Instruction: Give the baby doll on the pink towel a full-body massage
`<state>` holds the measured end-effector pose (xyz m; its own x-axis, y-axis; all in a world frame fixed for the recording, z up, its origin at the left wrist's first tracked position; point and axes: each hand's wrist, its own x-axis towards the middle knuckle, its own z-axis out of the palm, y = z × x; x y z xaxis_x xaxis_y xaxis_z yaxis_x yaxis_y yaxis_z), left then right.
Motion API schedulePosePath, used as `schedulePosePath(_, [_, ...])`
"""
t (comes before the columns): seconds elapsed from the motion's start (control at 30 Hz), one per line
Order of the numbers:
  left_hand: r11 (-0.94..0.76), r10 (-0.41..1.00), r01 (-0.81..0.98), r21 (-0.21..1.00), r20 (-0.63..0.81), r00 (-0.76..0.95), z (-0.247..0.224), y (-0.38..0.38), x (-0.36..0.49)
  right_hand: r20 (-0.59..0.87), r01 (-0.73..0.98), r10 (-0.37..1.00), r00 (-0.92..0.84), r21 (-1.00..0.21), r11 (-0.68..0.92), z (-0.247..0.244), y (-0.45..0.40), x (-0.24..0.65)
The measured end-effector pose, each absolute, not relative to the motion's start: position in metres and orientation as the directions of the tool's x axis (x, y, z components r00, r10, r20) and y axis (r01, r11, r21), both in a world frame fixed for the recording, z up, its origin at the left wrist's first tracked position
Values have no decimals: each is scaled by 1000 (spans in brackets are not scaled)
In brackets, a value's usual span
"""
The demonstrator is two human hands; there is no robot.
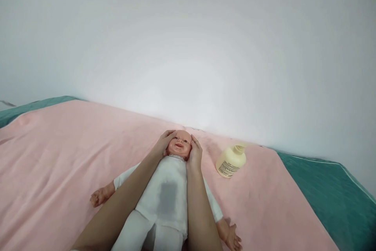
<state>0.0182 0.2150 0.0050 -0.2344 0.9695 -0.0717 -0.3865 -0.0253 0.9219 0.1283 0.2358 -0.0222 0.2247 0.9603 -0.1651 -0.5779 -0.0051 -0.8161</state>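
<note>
A baby doll in a white cloth suit lies on its back on a pink cloth, its head pointing toward the wall and its arms spread. Around one side of the doll's head rests my left hand, at the left in the view. My right hand lies against the other side. The palms face the head, which both hands cradle between them. My forearms run along either side of the doll's body. A grey patch covers the middle of its suit.
Right of the doll's head stands a pale yellow bottle with printed text. A green surface shows beyond the pink cloth at the right, and also at the far left. A plain white wall rises directly behind.
</note>
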Motion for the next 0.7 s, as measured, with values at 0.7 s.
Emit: schedulePosePath(0.7, [-110, 959, -372, 922, 0, -283, -18, 232, 10, -105, -519, 971, 214, -855, 21, -27, 234, 133])
